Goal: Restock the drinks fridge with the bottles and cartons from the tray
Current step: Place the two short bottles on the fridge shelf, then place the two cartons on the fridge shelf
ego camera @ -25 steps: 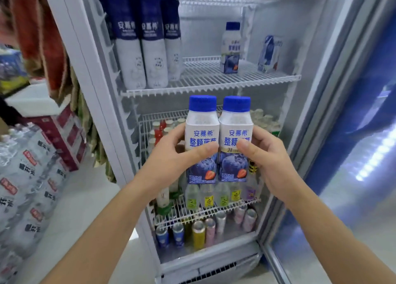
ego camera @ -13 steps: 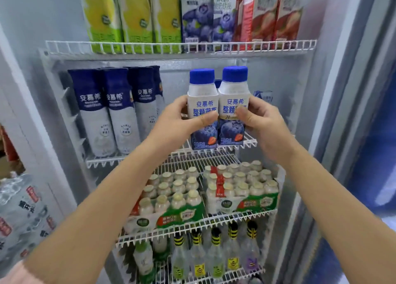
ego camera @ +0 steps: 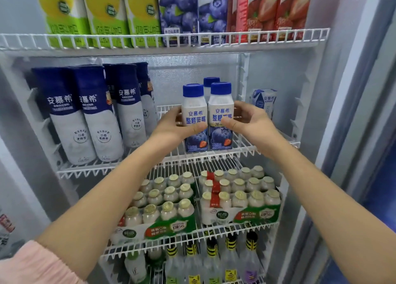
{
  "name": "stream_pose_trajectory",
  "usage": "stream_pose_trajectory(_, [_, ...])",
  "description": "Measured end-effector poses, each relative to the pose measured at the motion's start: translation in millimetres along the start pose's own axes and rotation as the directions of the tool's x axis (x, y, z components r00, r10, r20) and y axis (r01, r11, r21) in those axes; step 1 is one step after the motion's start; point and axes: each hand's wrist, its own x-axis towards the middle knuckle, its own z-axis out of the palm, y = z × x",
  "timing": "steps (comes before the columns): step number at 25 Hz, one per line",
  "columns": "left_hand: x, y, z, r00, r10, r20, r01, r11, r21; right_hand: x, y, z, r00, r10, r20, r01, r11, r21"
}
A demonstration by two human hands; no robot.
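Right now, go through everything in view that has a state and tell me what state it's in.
Left hand: gripping the left bottle.
Right hand: gripping the right bottle.
Left bottle: capped, upright, at the middle shelf's front edge.
Right bottle: capped, upright, pressed against the left bottle.
Middle shelf: right half mostly bare.
Small carton: upright, at the back right.
Fridge door: open.
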Motion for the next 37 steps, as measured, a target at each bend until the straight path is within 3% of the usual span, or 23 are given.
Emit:
stream_pose_trajectory(5, [-7, -6, -5, 1.000, 0.006, -0.003, -0.005, 0.986, 0.169, -7, 8, 6, 0.999, -0.027, -0.043, 0.007, 0.910, -0.415])
stream_pose_trajectory(15, [5, -5, 4, 1.000, -0.017, -0.018, 0.020, 0.978, 0.207, 13, 7, 26, 0.992, 0.098, -0.083, -0.126, 0.878, -0.462])
stream_pose_trajectory(18, [-13, -5, 7, 0.993, 0.076, -0.095, -0.036, 0.929, 0.368, -2, 9, 32, 0.984, -0.026, -0.174, -0.065, 0.864, -0.500])
stream_pose_trajectory(20, [-41, -8, 5, 0.929, 0.306, -0.207, -0.178, 0.861, 0.476, -24, 8, 40, 0.931, -0.263, -0.252, 0.066, 0.803, -0.593])
stream_pose_trajectory(21, [-59, -12, 3, 0.857, 0.455, -0.242, -0.280, 0.805, 0.522, -40, 7, 48, 0.882, -0.392, -0.262, 0.130, 0.737, -0.663])
stream_pose_trajectory(23, [-103, -27, -3, 0.688, 0.685, -0.239, -0.435, 0.653, 0.620, -81, 3, 69, 0.788, -0.580, -0.207, 0.252, 0.611, -0.750])
stream_pose_trajectory(24, [-127, -42, -6, 0.636, 0.745, -0.203, -0.486, 0.590, 0.645, -108, 6, 83, 0.762, -0.630, -0.149, 0.315, 0.562, -0.765])
stream_pose_trajectory(25, [-152, -60, -10, 0.628, 0.762, -0.158, -0.516, 0.559, 0.650, -135, 10, 99, 0.751, -0.655, -0.080, 0.370, 0.518, -0.771])
stream_pose_trajectory(26, [-180, -86, -12, 0.666, 0.739, -0.106, -0.524, 0.564, 0.638, -165, 20, 120, 0.773, -0.634, -0.003, 0.404, 0.496, -0.769])
stream_pose_trajectory(28, [-238, -146, -13, 0.806, 0.592, 0.024, -0.481, 0.630, 0.609, -224, 54, 163, 0.866, -0.468, 0.175, 0.428, 0.512, -0.745])
stream_pose_trajectory(30, [-297, -215, -7, 0.937, 0.313, 0.156, -0.341, 0.722, 0.602, -283, 101, 207, 0.927, -0.176, 0.330, 0.370, 0.572, -0.732])
stream_pose_trajectory(31, [-328, -253, -4, 0.968, 0.132, 0.215, -0.240, 0.747, 0.620, -313, 128, 229, 0.920, -0.010, 0.391, 0.316, 0.608, -0.729])
stream_pose_trajectory(33, [-385, -323, 5, 0.925, -0.209, 0.318, -0.058, 0.749, 0.660, -365, 179, 265, 0.830, 0.294, 0.474, 0.193, 0.645, -0.739])
stream_pose_trajectory(35, [-439, -387, 16, 0.775, -0.501, 0.386, 0.079, 0.682, 0.727, -411, 233, 294, 0.660, 0.531, 0.532, 0.137, 0.611, -0.779])
stream_pose_trajectory(37, [-495, -454, 33, 0.611, -0.670, 0.422, 0.132, 0.612, 0.780, -455, 292, 326, 0.494, 0.654, 0.573, 0.130, 0.596, -0.792])
